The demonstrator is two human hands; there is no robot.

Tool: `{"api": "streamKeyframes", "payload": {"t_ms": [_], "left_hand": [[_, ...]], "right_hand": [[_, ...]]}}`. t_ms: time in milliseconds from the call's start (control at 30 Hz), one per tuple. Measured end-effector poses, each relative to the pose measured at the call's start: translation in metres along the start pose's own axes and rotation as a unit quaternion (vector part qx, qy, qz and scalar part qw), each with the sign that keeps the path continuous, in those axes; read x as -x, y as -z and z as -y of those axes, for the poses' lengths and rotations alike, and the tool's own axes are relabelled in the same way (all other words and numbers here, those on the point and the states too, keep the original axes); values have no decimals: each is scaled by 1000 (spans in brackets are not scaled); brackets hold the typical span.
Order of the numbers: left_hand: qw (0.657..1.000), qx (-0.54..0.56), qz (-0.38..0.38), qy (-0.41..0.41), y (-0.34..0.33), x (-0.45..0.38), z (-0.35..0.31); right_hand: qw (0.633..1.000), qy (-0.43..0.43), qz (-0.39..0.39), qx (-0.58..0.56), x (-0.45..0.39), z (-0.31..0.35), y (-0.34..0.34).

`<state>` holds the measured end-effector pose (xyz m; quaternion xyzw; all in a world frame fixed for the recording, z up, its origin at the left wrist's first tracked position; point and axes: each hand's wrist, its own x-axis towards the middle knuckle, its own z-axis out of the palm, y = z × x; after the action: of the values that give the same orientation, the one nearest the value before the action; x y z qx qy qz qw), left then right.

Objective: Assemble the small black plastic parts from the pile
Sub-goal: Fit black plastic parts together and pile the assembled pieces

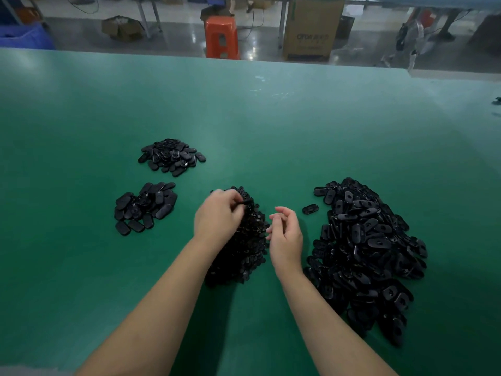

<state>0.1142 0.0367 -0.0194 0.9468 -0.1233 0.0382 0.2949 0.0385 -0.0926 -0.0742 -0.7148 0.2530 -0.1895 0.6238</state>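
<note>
Small black oval plastic parts lie in heaps on the green table (81, 118). A middle pile (241, 256) sits under my hands. My left hand (218, 217) hovers over its top and pinches one small black part (245, 202) between thumb and fingertips. My right hand (286, 236) is just right of that pile, fingers loosely curled, holding nothing. A large pile (363, 253) spreads to the right, with one loose part (310, 209) beside it.
Two smaller heaps of oval parts lie to the left, one nearer (145, 207) and one farther (171, 156). Beyond the table's far edge stand an orange stool (221, 36) and a cardboard box (311, 28). A dark item (496, 101) sits at the right edge.
</note>
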Motion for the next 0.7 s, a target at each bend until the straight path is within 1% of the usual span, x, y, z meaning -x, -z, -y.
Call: {"api": "streamKeyframes", "payload": {"t_ms": [100, 233, 333, 433, 533, 600, 633, 700], "left_hand": [[993, -5, -74, 90, 18, -5, 40], [971, 1, -138, 198, 40, -4, 94], [953, 21, -170, 250, 48, 3, 121], [951, 47, -187, 243, 47, 10, 127], [961, 60, -199, 181, 41, 14, 122], [974, 36, -177, 137, 34, 13, 117], [980, 19, -155, 124, 32, 12, 116], [988, -20, -90, 127, 27, 8, 115]], "right_hand": [[1000, 0, 1, 12, 1, 0, 0], [1000, 6, -6, 26, 1, 1, -1], [999, 9, -5, 31, 1, 1, -2], [999, 8, -3, 32, 2, 1, -2], [999, 8, 1, 37, 2, 1, -2], [999, 6, 2, 37, 2, 1, -2], [999, 5, 2, 37, 2, 1, -2], [999, 4, 2, 40, 2, 1, -2]]}}
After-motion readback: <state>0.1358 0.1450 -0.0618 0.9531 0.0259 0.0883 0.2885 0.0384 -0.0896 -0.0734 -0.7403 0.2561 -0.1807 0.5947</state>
